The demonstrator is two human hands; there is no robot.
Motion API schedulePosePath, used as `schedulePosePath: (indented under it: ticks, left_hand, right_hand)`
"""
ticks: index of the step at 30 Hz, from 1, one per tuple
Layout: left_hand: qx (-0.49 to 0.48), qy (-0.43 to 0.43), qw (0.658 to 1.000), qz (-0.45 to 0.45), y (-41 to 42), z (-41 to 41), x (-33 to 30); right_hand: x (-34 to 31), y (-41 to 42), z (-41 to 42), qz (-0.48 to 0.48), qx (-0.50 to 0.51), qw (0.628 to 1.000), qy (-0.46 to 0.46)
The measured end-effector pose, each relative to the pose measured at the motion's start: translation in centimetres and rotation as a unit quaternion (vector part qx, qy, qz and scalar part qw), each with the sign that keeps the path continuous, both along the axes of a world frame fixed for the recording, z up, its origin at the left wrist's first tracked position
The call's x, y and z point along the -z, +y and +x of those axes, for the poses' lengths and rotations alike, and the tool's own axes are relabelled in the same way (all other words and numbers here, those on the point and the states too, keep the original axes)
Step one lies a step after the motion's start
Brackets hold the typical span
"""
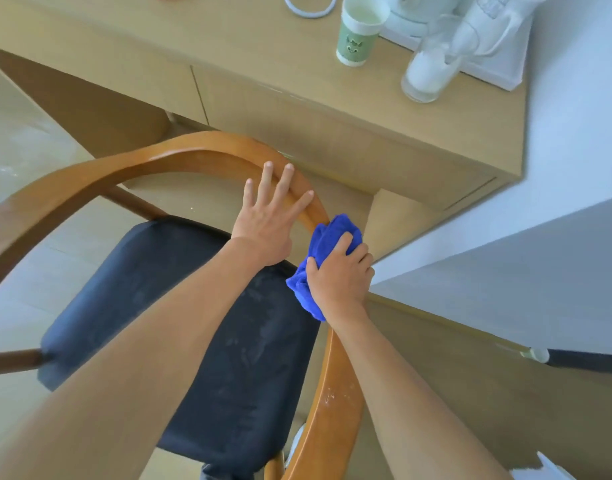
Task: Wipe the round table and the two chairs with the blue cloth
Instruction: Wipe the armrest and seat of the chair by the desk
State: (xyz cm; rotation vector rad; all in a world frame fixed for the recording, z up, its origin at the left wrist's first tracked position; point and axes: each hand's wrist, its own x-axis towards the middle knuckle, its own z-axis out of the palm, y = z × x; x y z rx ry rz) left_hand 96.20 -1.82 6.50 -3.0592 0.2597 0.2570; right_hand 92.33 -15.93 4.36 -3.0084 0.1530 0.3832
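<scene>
Wooden chair (131, 168) rail under blue cloth (327, 242)

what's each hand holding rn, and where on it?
Right hand grips the bunched blue cloth around its middle, against the chair's wooden rail. Left hand holds nothing; its straight fingers rest on the rail.

left hand (268, 220): fingers straight and spread, palm down, forearm bare, reaching far from near left. right hand (339, 277): fingers curled in a closed grip, knuckles up, just right of the left wrist; forearm bare, extending from near right.
</scene>
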Motion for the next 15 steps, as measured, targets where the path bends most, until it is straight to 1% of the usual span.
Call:
schedulePosePath:
  ticks: [5,8,11,13,15]
  left_hand:
    - [0.053,0.039,0.997,0.029,-1.7,-1.6,0.4]
    - [0.059,0.052,0.996,0.034,-2.4,-2.2,0.4]
    - [0.060,0.066,0.995,0.040,-2.9,-2.1,-0.2]
    - [0.059,0.068,0.995,0.044,-3.1,-2.0,-0.4]
    - [0.062,0.063,0.995,0.045,-3.3,-2.0,-0.2]
  right_hand:
    - [-0.3,-0.9,-2.7,-0.004,0.023,1.000,0.009]
    - [-0.6,-1.3,-5.2,0.002,0.048,0.999,0.010]
    - [-1.6,-1.3,-9.4,0.005,0.080,0.997,0.020]
    - [-2.4,-1.2,-12.4,0.003,0.101,0.995,-0.004]
    - [-2.8,-1.1,-15.2,0.017,0.133,0.991,-0.009]
